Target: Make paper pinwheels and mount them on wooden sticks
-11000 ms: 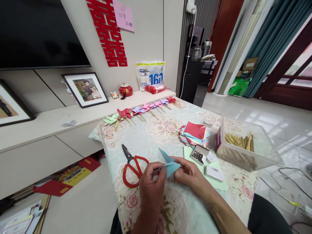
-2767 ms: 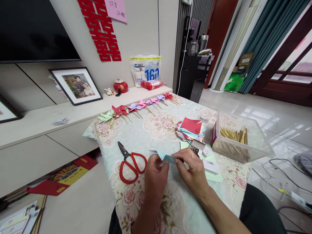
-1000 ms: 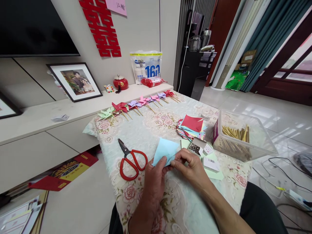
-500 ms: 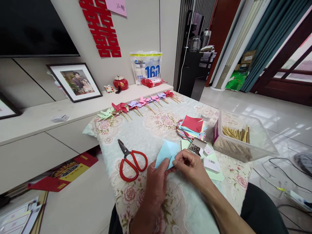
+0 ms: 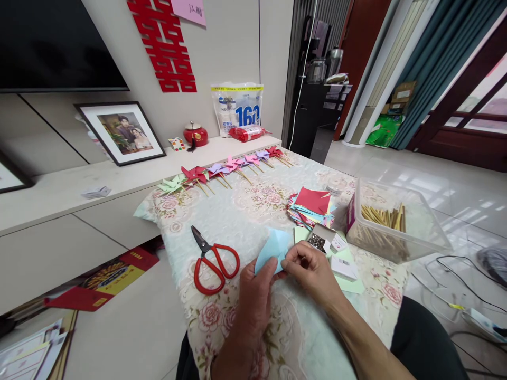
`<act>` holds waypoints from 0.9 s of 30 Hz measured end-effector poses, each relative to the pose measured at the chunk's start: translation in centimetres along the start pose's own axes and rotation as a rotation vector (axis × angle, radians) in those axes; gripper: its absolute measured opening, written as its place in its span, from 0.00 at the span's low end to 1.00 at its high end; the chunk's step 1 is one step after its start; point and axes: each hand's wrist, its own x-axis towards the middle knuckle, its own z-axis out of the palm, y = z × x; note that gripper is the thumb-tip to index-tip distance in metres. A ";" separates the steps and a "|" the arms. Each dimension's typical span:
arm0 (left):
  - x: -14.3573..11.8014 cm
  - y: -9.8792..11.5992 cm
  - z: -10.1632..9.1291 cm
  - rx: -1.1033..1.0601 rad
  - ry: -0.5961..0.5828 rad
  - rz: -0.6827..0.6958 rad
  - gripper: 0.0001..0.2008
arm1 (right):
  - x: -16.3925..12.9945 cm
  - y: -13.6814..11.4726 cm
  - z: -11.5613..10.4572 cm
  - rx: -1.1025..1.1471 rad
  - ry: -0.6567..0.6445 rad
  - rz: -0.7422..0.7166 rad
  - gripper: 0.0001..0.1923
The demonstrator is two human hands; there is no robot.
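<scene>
My left hand [image 5: 253, 295] and right hand [image 5: 312, 272] both pinch the blue paper [image 5: 273, 248], which is held just above the desk [image 5: 245, 221], fingertips closed on its near edge. Risks, in my judgement: a crooked crease if either grip slips; a tear from over-pressing. Scissors [image 5: 212, 261] lie just left of my left hand. The pin box [image 5: 320, 240] sits just beyond my right hand, so a careless knuckle could spill it.

Your hands have folded the light blue paper [image 5: 274, 249] smaller and drawn it nearer the red scissors [image 5: 212, 261].
</scene>
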 end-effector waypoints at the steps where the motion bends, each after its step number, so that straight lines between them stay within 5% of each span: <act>1: 0.1 -0.1 0.0 0.012 0.005 0.003 0.09 | 0.0 0.0 0.0 -0.002 -0.001 0.003 0.10; 20: 0.5 -0.6 -0.3 0.106 0.058 0.028 0.08 | -0.1 0.2 0.2 -0.031 -0.010 -0.065 0.10; 27: 0.1 0.6 -0.7 0.014 0.050 -0.150 0.14 | 0.4 0.9 -0.9 0.080 0.267 -0.237 0.13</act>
